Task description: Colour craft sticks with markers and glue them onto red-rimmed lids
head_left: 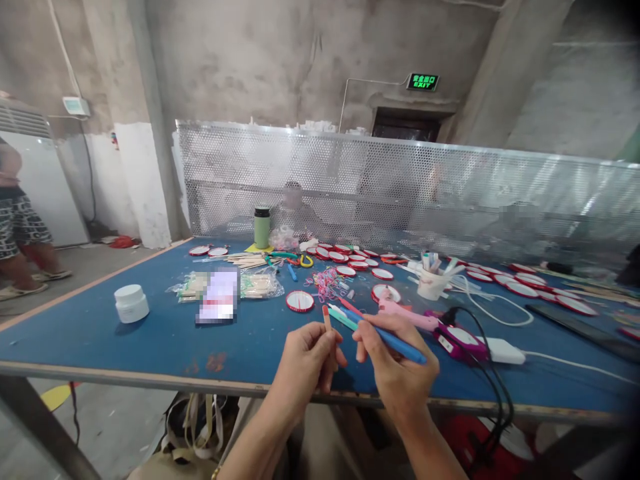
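Left grip (306, 355): thumb and fingers pinching a flat, pale stick (327, 321), upright, its red end topmost and clear of the fingertips. The lower part is hidden in the hand, so I can't tell its full length. It is held just above the near edge of the bench (165, 353).

Handling, my judgement: wood by its look, so light, stiff and dry to the touch, with little slip. Thin enough to snap if I bent it; a light squeeze on the flat faces, low on the pale part, should do. I'd keep off the red end in case the colour smears; can't tell whether it is wet.

Right grip (401, 362): closed round a blue pen (400, 345), slanted, front end towards the stick but apart from it. I read it as smooth plastic, rigid, light, apt to roll if laid down; best taken near the front, as here. Whether the red piece ahead belongs to it, I can't say.

Beyond the grips: a round red-rimmed disc (300, 301) lies flat, a tangle of coloured loops (325, 283) just past it. Further right, a white cup (431, 285) stands full of pens.
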`<state>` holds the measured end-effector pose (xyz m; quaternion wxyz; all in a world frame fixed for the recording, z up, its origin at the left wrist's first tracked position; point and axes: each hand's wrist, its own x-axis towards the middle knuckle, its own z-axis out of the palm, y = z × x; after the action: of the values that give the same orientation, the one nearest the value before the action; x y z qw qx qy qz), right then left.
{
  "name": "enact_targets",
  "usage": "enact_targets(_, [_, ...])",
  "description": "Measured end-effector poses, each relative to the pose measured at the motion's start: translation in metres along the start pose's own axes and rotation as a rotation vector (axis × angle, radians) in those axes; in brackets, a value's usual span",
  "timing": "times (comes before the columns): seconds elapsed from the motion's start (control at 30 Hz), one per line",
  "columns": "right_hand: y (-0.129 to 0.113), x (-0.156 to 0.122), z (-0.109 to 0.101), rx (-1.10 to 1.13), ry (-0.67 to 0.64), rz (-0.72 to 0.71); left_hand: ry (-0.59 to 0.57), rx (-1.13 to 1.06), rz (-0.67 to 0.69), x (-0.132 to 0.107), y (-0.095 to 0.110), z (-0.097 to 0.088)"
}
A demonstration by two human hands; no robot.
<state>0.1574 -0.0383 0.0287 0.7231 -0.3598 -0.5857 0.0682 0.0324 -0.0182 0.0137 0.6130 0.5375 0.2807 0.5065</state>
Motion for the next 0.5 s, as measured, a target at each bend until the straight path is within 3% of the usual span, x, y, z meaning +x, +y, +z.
enact_targets(0.13, [0.010, -0.008, -0.003, -0.055, -0.063, 0.023, -0.018, 0.078, 0.008, -0.003, -0.002, 0.001])
enact_targets(0.5, [0.012, -0.015, -0.008, -0.242, -0.155, -0.176, -0.032, 0.192, 0.041, -0.006, -0.001, 0.001])
